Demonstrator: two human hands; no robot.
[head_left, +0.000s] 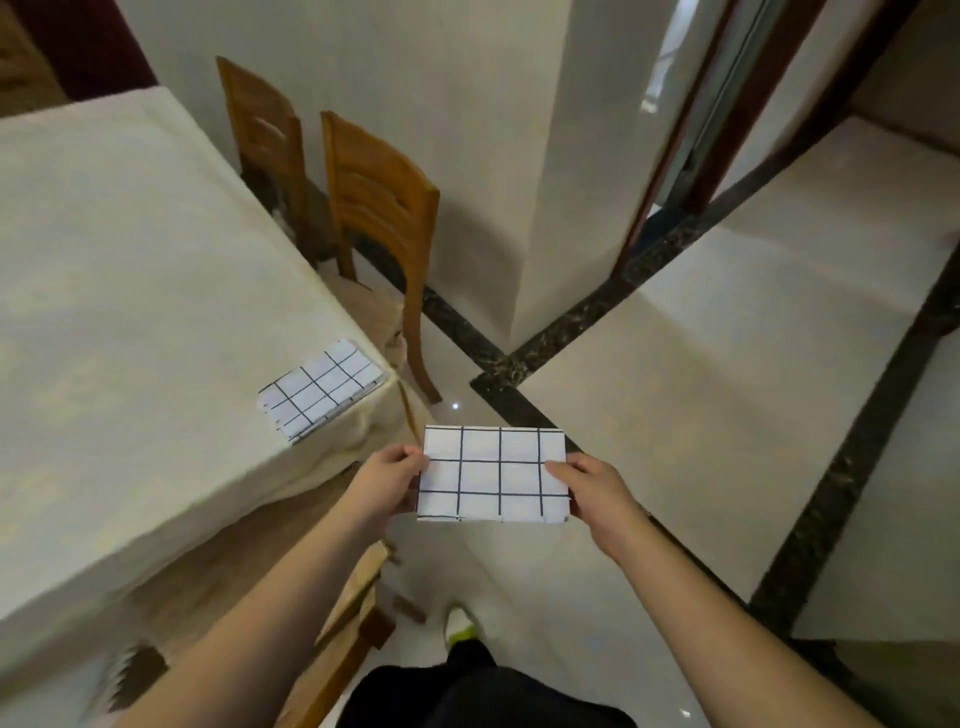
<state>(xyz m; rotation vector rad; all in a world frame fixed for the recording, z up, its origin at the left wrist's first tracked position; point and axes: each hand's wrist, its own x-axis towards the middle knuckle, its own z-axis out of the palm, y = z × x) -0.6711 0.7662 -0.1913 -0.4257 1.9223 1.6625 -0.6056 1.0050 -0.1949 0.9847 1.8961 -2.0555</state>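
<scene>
A white sheet of paper (493, 475) with a black hand-drawn grid hangs in the air over the floor, held flat between both hands. My left hand (387, 480) pinches its left edge, thumb on top. My right hand (592, 491) pinches its right edge, thumb on top too. A small stack of similar gridded sheets (322, 389) lies on the near right corner of the table (130, 312), which is covered with a cream cloth.
Two wooden chairs (379, 208) stand along the table's right side by a white wall. Another wooden chair (358, 623) sits just below my left forearm. Glossy floor tiles with dark borders (571, 322) spread to the right. My shoe (460, 623) is on the floor.
</scene>
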